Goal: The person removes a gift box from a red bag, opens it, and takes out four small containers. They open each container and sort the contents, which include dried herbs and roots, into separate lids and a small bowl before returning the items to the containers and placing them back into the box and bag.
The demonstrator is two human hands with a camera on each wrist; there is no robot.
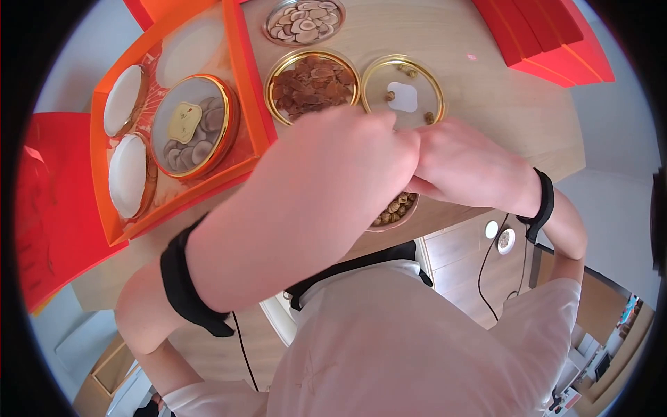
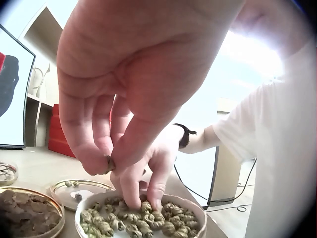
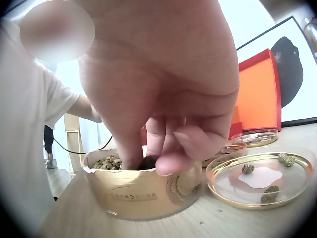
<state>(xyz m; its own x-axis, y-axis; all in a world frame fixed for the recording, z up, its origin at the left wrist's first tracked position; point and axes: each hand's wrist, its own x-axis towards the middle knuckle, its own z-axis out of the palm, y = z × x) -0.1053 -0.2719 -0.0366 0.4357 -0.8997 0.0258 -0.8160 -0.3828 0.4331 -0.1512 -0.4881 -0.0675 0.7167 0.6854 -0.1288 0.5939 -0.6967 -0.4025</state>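
Between the thumb and fingertip of my left hand (image 2: 133, 84) is pinched a small curled dried herb piece (image 2: 109, 162), greenish brown. My right hand (image 3: 163, 84) reaches down into a round gold tub (image 3: 131, 196), its thumb and fingers closing on another curled piece (image 2: 146, 207) among many alike. In the head view the two hands overlap above the tub and hide most of it. Just beyond them lies a round gold-rimmed clear lid (image 3: 233, 191) with a white label (image 3: 260, 177) and 3 curled pieces on it, one of them a curled piece (image 3: 270, 194) near the rim.
A gold-rimmed dish of brown flakes (image 1: 313, 83) stands left of the lid, with a dish of pale slices (image 1: 306, 22) behind. Far left lies an orange-red gift box (image 1: 260, 104) holding a round tub of slices (image 1: 194, 128). Red boxes (image 1: 549, 42) stand back right.
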